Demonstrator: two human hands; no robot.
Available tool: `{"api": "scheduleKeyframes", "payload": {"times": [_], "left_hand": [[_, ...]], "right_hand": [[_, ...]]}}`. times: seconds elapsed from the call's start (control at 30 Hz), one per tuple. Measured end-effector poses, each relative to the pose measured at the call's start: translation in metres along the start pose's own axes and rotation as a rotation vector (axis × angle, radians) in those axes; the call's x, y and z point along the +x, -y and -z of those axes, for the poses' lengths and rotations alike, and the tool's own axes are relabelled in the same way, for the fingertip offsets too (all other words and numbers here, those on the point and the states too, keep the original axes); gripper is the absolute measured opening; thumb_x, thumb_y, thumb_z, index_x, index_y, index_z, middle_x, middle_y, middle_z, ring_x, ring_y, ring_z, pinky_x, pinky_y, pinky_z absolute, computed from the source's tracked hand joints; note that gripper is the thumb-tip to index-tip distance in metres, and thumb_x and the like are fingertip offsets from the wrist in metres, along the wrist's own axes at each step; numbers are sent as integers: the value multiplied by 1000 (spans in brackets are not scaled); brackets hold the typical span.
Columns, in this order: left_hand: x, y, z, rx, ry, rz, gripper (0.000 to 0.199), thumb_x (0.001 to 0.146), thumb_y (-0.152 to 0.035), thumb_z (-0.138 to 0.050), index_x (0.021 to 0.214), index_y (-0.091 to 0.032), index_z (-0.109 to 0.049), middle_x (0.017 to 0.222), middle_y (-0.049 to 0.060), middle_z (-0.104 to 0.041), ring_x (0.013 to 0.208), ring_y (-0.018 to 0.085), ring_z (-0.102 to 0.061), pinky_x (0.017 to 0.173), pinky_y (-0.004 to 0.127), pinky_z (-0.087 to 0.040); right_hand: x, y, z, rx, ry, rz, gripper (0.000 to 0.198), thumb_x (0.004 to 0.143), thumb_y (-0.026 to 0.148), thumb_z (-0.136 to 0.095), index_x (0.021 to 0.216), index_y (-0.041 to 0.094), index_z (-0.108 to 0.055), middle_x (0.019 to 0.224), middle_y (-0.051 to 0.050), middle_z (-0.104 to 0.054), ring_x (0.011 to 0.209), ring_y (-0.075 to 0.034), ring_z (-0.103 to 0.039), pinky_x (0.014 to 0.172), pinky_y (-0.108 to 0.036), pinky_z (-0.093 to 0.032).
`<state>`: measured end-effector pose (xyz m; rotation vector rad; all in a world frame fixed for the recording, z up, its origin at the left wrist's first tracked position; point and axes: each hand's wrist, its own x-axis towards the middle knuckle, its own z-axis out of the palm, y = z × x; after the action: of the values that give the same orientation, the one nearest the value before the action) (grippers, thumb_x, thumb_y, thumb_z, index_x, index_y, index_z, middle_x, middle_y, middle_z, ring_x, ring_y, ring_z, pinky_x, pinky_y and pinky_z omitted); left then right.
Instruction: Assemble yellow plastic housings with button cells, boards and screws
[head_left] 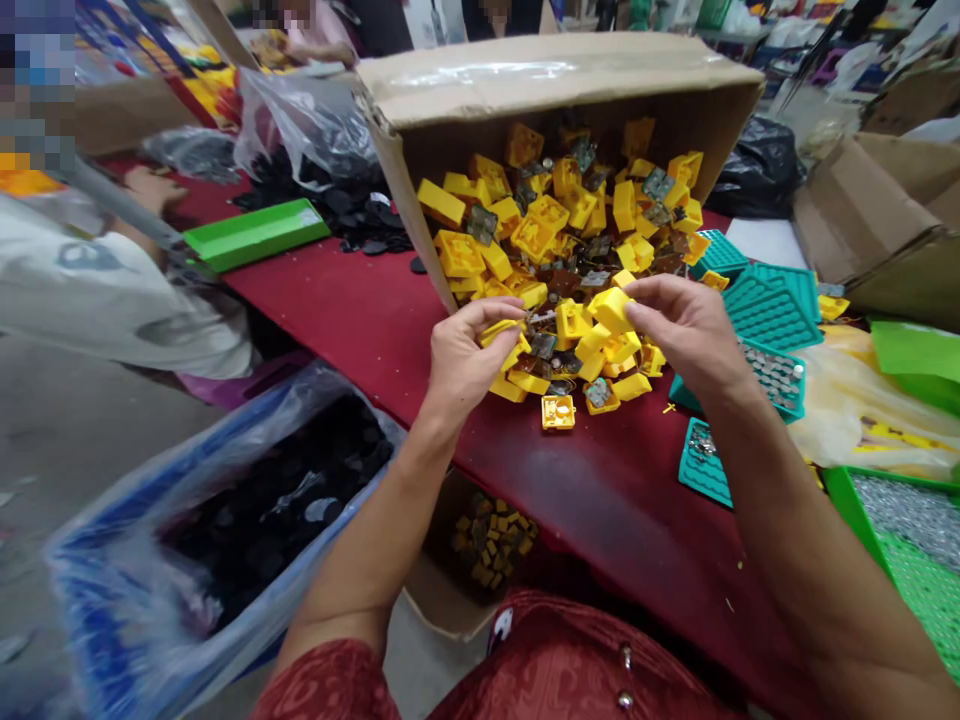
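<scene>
My right hand (686, 325) pinches a small yellow plastic casing (610, 310) between thumb and fingers, just above the pile. My left hand (463, 352) is closed with thumb and forefinger around another yellow casing (504, 336) at the pile's left side. More yellow casings (543, 226), mixed with small circuit boards (481, 224) and thin wires, spill out of a cardboard box (555, 85) lying on its side. One open casing (558, 412) with white parts inside lies apart on the red table (592, 490), in front of the heap.
Right of the pile are teal trays (772, 375) of small metal parts and a green tray (915, 540) of silvery pieces. Black discs (360, 215) and a green trough (259, 235) lie left. A lined blue crate (97, 560) and a carton (450, 610) stand below; a person sits left.
</scene>
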<state>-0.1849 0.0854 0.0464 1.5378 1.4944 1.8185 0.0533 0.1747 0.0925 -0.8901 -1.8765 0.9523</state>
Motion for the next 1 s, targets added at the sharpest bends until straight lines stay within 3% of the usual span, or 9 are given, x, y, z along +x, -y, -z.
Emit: {"api": "scheduleKeyframes", "payload": {"times": [0.13, 0.2, 0.23, 0.3, 0.4, 0.53, 0.67, 0.83, 1.0], "left_hand": [[-16, -20, -2, 246, -114, -162, 16, 83, -11, -72, 92, -20, -82, 114, 8, -85, 112, 22, -79, 107, 40, -62], [-37, -36, -9, 200, -58, -166, 11, 87, -14, -73, 92, -20, -81, 110, 6, -85, 109, 21, -79, 103, 37, -63], [-49, -44, -13, 107, 25, -84, 8, 90, -18, -73, 93, -19, -81, 110, 7, -85, 105, 21, -79, 94, 33, -65], [-70, -57, -23, -153, 215, 227, 15, 93, -29, -78, 101, -17, -81, 115, 10, -84, 95, 20, -81, 83, 29, -66], [-86, -64, -36, -487, 382, 598, 38, 90, -45, -85, 114, -16, -79, 123, 14, -83, 98, 22, -83, 84, 31, -67], [-81, -65, -43, -744, 428, 799, 47, 88, -48, -88, 124, -20, -76, 135, 13, -80, 108, 25, -82, 88, 33, -68], [-88, -66, -42, -973, 440, 998, 37, 88, -48, -88, 112, -20, -80, 112, 8, -84, 94, 20, -82, 79, 30, -70], [-118, -58, -33, -911, 327, 1175, 7, 93, -24, -82, 93, -16, -81, 92, 4, -84, 79, 13, -79, 73, 21, -68], [-133, -49, -13, -704, 312, 1270, 15, 93, -21, -81, 107, -15, -82, 97, 8, -85, 79, 16, -80, 66, 24, -68]], "right_hand": [[-29, 7, 12, 192, -55, -89, 21, 83, 34, -81, 98, 20, -75, 87, -3, -75, 75, -13, -69, 68, -28, -60], [-45, 5, 13, 220, -94, -93, 27, 82, 40, -85, 97, 20, -74, 86, -2, -74, 75, -13, -70, 68, -28, -62], [-52, 4, 12, 230, -113, -82, 29, 82, 43, -86, 97, 21, -75, 86, -2, -75, 75, -13, -70, 68, -29, -63], [-61, 2, 11, 244, -154, -44, 32, 83, 46, -87, 99, 22, -75, 90, -2, -76, 77, -14, -72, 69, -29, -64], [-63, 5, 13, 225, -201, 4, 30, 91, 48, -80, 106, 23, -74, 99, -3, -77, 87, -16, -75, 76, -33, -66], [-67, 22, 14, 61, -110, 69, 19, 97, 38, -72, 108, 23, -74, 96, -3, -76, 86, -15, -73, 75, -32, -63], [-106, 32, -6, -272, -28, 180, 11, 97, 20, -66, 103, 20, -75, 94, -4, -78, 83, -16, -70, 76, -32, -58], [-165, 29, -33, -456, 86, 345, 17, 103, 14, -57, 105, 15, -74, 97, -8, -80, 86, -19, -69, 84, -35, -57], [-172, 6, -15, -418, 148, 108, 19, 104, 20, -59, 107, 19, -77, 105, -7, -79, 96, -19, -72, 86, -34, -57]]}}
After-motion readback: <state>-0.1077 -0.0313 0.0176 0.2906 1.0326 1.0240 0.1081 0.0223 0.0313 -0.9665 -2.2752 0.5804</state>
